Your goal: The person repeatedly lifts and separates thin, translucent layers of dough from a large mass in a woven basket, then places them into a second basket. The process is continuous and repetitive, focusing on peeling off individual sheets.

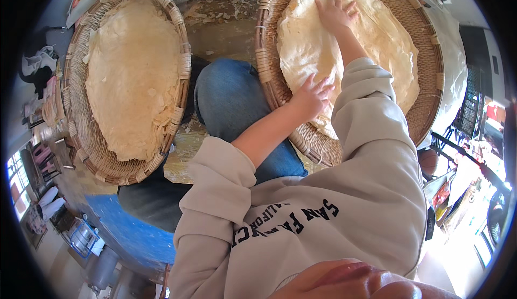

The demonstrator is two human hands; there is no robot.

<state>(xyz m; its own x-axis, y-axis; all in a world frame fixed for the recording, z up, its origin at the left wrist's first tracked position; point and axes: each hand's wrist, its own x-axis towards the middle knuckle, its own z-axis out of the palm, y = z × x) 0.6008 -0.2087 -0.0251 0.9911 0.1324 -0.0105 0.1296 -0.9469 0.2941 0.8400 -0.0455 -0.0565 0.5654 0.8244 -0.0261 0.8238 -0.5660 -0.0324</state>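
Note:
A large round wicker tray [430,97] at the upper right holds a stack of thin, pale cream sheets [379,40] with ragged edges, perhaps tofu skin or flatbread. My right hand [336,11], with a ring on one finger, rests spread on the far part of the sheets. My left hand [313,99] is nearer to me, its fingers spread at the sheets' near left edge. Neither hand visibly grips anything. A second wicker tray [183,77] at the left holds a similar pale stack [133,73], with flaky layers at its lower right edge.
My jeans-clad knee [228,93] is between the trays. Pale flakes [226,8] litter the worn wooden surface behind it. Clear plastic sheeting [448,69] lies beyond the right tray. A blue surface [133,226] is at the lower left, and a basketball [429,161] at the right.

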